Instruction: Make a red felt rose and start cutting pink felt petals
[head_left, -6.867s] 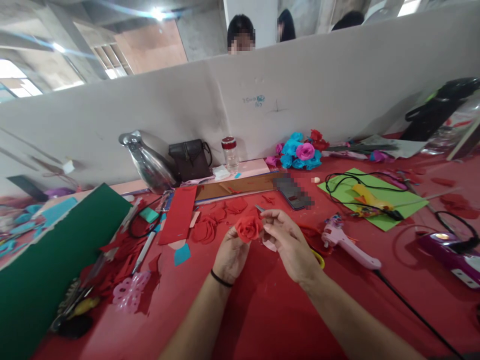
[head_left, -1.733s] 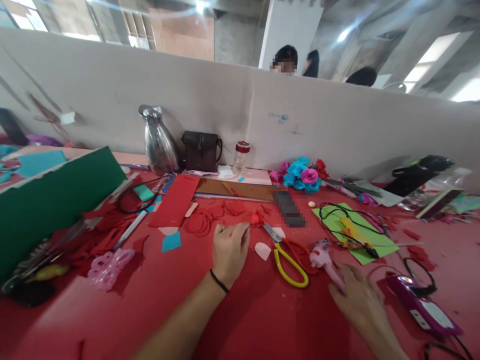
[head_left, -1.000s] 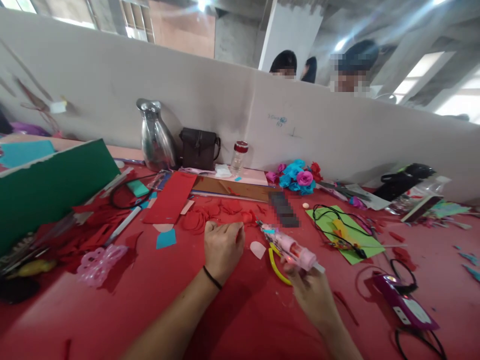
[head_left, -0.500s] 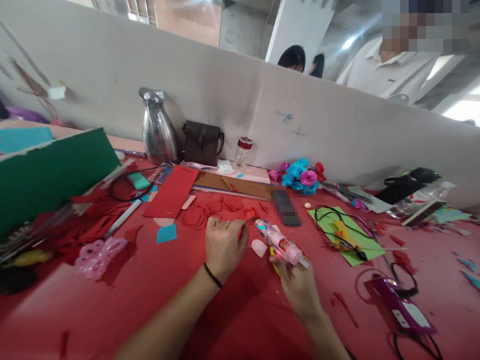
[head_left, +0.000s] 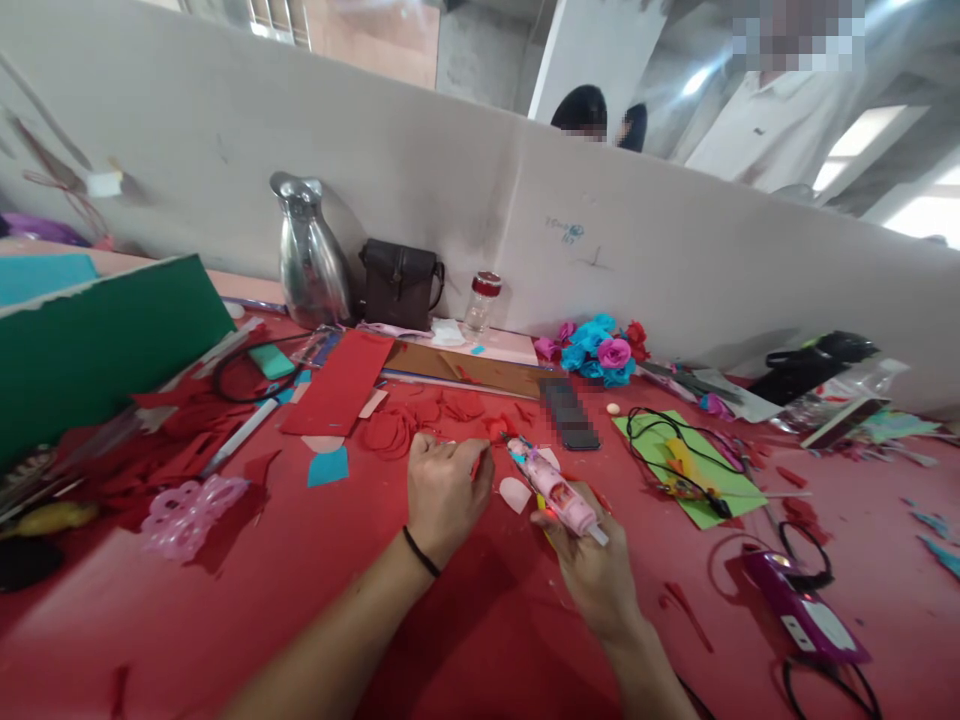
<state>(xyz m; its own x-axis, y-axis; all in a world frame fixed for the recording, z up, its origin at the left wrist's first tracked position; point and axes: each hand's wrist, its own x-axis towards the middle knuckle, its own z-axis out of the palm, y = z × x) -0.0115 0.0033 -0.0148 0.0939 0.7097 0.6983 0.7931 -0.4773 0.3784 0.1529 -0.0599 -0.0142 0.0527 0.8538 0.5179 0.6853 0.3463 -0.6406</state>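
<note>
My right hand (head_left: 589, 570) grips a pink glue gun (head_left: 551, 486), its nozzle pointing up-left toward a small red paper rose (head_left: 496, 428) on the red table (head_left: 480, 640). My left hand (head_left: 446, 490), with a black band at the wrist, rests knuckles-up on the table with fingers curled, its fingertips beside the rose. What the fingers pinch is hidden. A pale petal cutout (head_left: 514, 494) lies between my hands. Yellow scissors handles (head_left: 546, 520) peek out under the glue gun.
Red petal cutouts (head_left: 405, 425), a red strip (head_left: 337, 385) and green sheet (head_left: 97, 345) lie left. Steel jug (head_left: 307, 255), brown bag (head_left: 399, 285), jar (head_left: 480, 300), paper flowers (head_left: 600, 350), phone (head_left: 570, 412) stand behind. Green paper with cable (head_left: 690, 460), purple device (head_left: 802, 605) right. People behind the partition (head_left: 675, 270).
My right hand picked up the glue gun from the table and brought its nozzle close to the rose. My left hand set the rose down and stays by it.
</note>
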